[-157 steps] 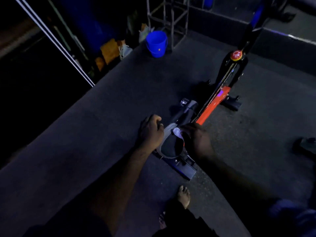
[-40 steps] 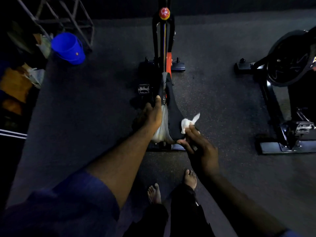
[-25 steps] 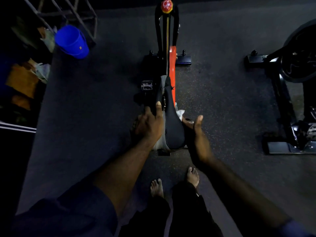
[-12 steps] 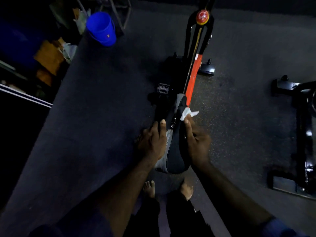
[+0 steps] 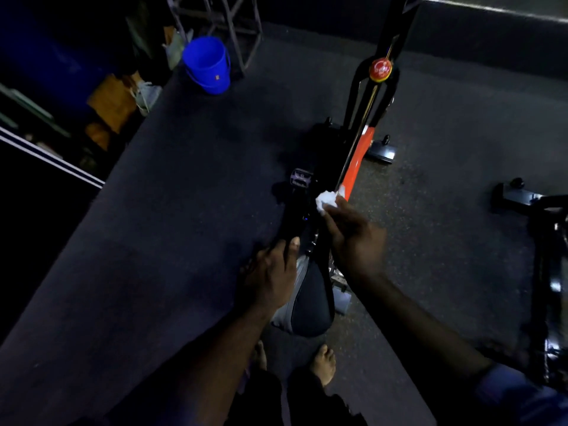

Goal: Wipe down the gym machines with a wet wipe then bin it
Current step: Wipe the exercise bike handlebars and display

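Note:
An exercise bike with an orange and black frame [image 5: 353, 170] stands in front of me on the dark floor. Its black saddle [image 5: 310, 302] is just below my hands. My left hand [image 5: 272, 275] rests on the saddle's left side, fingers laid along it toward the nose. My right hand [image 5: 353, 238] pinches a bunched white wet wipe [image 5: 325, 202] at its fingertips. The wipe sits beyond the saddle's nose, by the lower end of the orange frame bar. A red knob [image 5: 380, 69] tops the bike's front post.
A blue bucket [image 5: 207, 66] stands at the back left beside a metal rack [image 5: 221, 23] and a cluttered dark shelf area. A second black machine [image 5: 544, 259] stands at the right. My bare feet [image 5: 322, 361] are under the saddle.
My right hand has lifted off the saddle's right side and carried the wipe forward to the frame past the saddle nose. My left hand stays on the saddle. The view shifted.

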The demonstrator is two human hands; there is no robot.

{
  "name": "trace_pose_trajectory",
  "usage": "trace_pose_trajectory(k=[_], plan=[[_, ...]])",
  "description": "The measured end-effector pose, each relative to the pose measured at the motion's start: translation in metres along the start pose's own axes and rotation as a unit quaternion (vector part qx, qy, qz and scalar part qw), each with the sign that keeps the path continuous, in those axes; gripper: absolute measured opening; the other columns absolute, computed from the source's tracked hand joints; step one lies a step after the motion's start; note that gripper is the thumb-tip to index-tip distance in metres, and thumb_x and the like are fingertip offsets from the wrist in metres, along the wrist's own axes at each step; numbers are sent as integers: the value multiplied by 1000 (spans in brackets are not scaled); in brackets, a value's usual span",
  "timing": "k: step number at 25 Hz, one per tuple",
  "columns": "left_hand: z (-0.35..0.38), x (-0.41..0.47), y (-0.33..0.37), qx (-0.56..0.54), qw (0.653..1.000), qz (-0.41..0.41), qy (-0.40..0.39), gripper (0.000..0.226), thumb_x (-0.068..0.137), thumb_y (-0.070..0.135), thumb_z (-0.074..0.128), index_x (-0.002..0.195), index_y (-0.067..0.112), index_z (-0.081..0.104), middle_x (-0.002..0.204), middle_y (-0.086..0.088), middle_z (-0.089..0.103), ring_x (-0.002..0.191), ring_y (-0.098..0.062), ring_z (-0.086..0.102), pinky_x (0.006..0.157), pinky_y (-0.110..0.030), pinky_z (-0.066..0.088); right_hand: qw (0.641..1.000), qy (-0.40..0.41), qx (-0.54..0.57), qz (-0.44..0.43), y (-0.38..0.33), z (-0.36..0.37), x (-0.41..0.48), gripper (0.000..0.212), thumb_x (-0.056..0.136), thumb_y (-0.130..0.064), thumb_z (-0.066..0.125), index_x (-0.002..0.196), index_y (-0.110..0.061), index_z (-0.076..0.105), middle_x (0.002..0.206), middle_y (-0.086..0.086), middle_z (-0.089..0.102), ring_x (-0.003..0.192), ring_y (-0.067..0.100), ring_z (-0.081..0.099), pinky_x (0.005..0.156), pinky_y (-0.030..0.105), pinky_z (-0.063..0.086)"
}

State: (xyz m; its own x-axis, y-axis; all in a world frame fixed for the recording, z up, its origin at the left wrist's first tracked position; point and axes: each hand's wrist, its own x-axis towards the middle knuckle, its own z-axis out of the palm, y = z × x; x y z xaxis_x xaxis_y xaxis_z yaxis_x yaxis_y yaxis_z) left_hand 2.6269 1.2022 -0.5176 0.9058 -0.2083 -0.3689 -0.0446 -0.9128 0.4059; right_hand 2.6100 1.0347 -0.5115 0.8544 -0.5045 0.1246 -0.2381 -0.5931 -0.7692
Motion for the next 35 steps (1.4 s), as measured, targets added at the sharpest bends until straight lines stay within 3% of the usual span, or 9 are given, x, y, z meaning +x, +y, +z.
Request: trace_pose_trajectory(k=[6,10,14,17,20,23,26,32,35], plan=[[9,4,-9,30,999,16,-6,80,94,75,-5,123,33,57,115,-3,71,106,-33,64,90,-46,51,972,-204,-50,101,-11,-14,85,35,90,-60,71,100,-28,83,90,6,79,86,12,73,82,34,58],[5,3,-7,-5,1000,9,4,69,101,72,8,123,32,61,121,-7,71,115,-35,64,96,-46,49,889,-305,-295,-170,-17,0,105,39,100,-39,64,109,-3,74,104,25,70,96,41,70,78,44,57],[0,13,-15,-391,912,-106,60,63,107,58,30,119,7,66,112,-15,73,106,-37,68,92,-42,53,752,-250,-447,-415,-11,14,83,20,82,-24,76,69,-10,72,64,6,64,58,30,68,53,35,53],[-10,15,-62,-597,751,-276,49,64,111,53,32,111,-1,66,103,-17,74,87,-31,71,71,-37,52,769,-254,-448,-379,-20,31,22,29,78,-47,67,71,-21,78,71,-5,72,72,19,73,76,23,51],[-15,-19,-95,-627,695,-350,-31,70,106,66,25,113,10,67,107,-12,74,95,-28,71,75,-41,54,750,-325,-373,-439,-20,34,-1,51,100,-48,39,104,-20,82,98,5,78,95,32,74,95,44,55],[-13,-37,-103,-651,669,-354,-46,72,104,72,24,108,15,68,108,-12,75,101,-30,72,86,-46,56,760,-367,-428,-323,-52,44,-11,76,101,-68,19,114,-21,77,116,7,75,112,33,68,104,44,46],[-12,-43,-107,-650,669,-359,-42,77,102,75,22,103,13,69,107,-13,75,101,-30,70,95,-51,55,768,-385,-343,-380,-78,62,-44,71,91,-63,26,114,-19,77,114,9,76,104,33,72,91,44,58],[-22,-41,-127,-619,704,-348,13,75,103,73,22,122,12,61,109,-13,72,98,-31,71,88,-50,57,765,-403,-238,-442,-79,58,-58,76,106,-63,25,102,-10,79,105,15,75,105,35,70,100,39,51],[-22,-42,-122,-609,715,-341,44,73,106,67,24,120,7,64,101,-15,75,92,-32,73,73,-42,58,830,-405,-203,-324,-68,47,-82,111,93,-78,-3,112,0,75,113,22,73,109,34,71,97,34,54]])
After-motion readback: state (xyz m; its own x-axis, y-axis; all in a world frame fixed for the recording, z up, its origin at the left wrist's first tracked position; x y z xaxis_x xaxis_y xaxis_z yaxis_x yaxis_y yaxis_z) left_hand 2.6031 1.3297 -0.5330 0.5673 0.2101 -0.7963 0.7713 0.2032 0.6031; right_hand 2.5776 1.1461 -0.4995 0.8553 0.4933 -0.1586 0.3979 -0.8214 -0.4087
